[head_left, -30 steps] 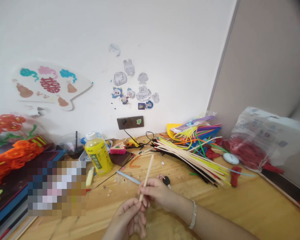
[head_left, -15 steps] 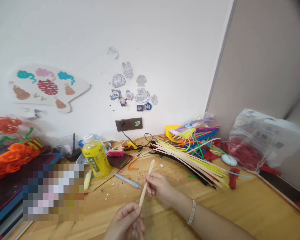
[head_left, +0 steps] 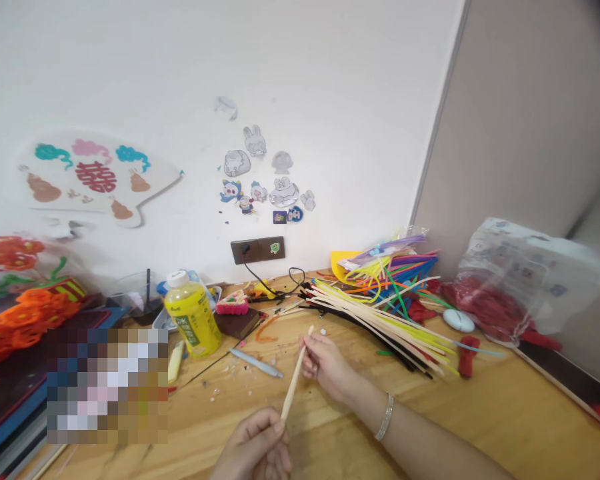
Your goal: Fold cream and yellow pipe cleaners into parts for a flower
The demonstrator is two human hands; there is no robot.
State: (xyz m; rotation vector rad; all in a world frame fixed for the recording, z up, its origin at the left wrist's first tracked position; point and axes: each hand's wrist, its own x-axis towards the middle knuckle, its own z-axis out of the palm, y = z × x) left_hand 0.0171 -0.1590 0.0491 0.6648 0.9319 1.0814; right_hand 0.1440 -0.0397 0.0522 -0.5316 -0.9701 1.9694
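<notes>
A beige pipe cleaner (head_left: 293, 392), thick as if folded or bundled, slants between my two hands above the wooden table. Near its lower end my left hand (head_left: 257, 443) pinches it between thumb and fingers. My right hand (head_left: 327, 365) is closed on it close to the upper tip, which pokes out just past the fingers. Behind the right hand lies a heap of loose pipe cleaners (head_left: 375, 313) in beige, yellow, black and other colours. A light blue pen (head_left: 256, 363) rests on the table left of the right hand.
At left stand a yellow bottle (head_left: 193, 317) and orange fuzzy flowers (head_left: 35, 320). A pink item (head_left: 233, 302) and a black cable (head_left: 257, 277) lie by the wall. On the right are a white mouse (head_left: 459, 320) and a clear bag (head_left: 520, 287) with red contents.
My right hand has slid up along the pipe cleaner toward its tip and slightly right, so less sticks out above the fingers. The left hand has shifted only slightly.
</notes>
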